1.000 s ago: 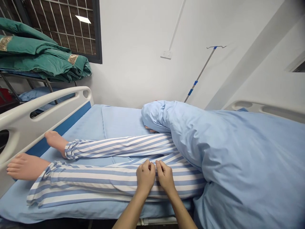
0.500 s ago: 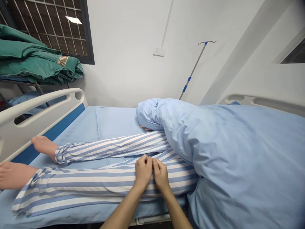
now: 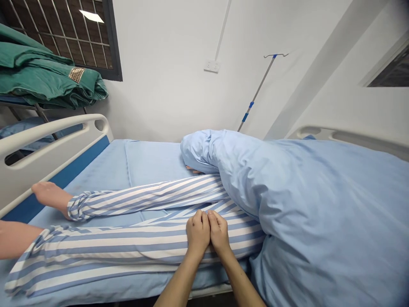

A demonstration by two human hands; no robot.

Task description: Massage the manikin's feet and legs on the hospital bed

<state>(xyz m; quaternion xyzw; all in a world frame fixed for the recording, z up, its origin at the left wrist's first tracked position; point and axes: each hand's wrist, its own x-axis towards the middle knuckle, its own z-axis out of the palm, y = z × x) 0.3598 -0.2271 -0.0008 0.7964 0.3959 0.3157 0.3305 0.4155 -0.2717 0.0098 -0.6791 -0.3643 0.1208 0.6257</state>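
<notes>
My left hand (image 3: 198, 232) and my right hand (image 3: 219, 231) are side by side, thumbs uppermost, touching each other. Both are closed with fingers curled in, and no object shows in either. They are over the upper leg of blue-and-white striped trousers (image 3: 128, 247), worn by a lying figure; whether they press on the cloth I cannot tell. The figure's bare foot (image 3: 51, 197) pokes out at the far trouser cuff, and the nearer foot is partly cut off. A light blue quilt (image 3: 287, 192) lies folded back over the figure's upper body. Fingertips (image 3: 193, 169) peep from under its edge.
The bed has a cream footboard (image 3: 57, 145) at left and a headboard (image 3: 358, 140) at right. An IV pole (image 3: 260, 87) stands behind it. Green folded cloth (image 3: 47, 76) is piled by the barred window (image 3: 70, 34). A wall socket (image 3: 211, 66) is at the back.
My hands have moved slightly right and come closer together, so they now touch. The view has shifted a little, cutting off more of the near foot. The quilt looks the same.
</notes>
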